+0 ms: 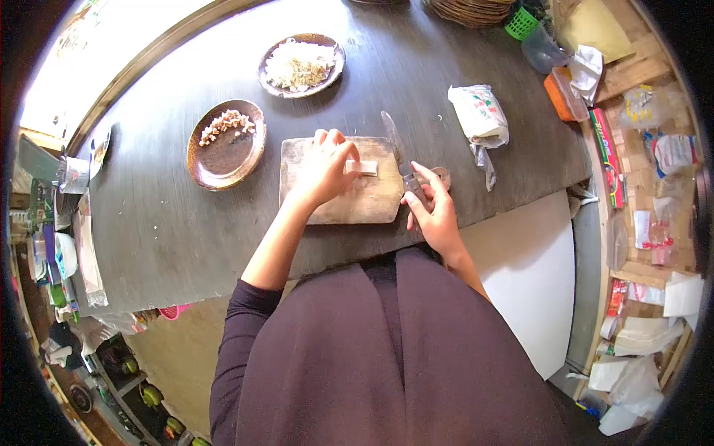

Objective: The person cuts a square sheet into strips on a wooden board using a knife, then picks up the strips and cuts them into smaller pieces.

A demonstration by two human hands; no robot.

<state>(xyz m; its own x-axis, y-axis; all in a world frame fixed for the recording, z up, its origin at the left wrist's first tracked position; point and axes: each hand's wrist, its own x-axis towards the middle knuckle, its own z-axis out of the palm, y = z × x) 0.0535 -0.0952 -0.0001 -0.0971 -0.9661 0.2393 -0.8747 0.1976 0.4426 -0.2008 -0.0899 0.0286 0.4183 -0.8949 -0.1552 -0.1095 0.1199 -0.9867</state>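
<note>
A wooden cutting board (383,204) lies near the table's front edge. On it is a small pale block (363,168), its left end under the fingers of my left hand (327,169), which are bent and close together. At the board's right edge my right hand (434,208) has its thumb and fingers around the dark handle of a knife (394,139). The knife's blade points away from me, along the board's right side. Beside my right hand, partly hidden, lies a small round brownish thing (445,176).
Left of the board is a brown plate (223,163) with small brownish pieces; behind, another plate (300,91) holds pale shreds. A white plastic package (480,115) lies to the right. Farther right are an orange-filled container (565,95), a green basket (521,24) and shelves with bags.
</note>
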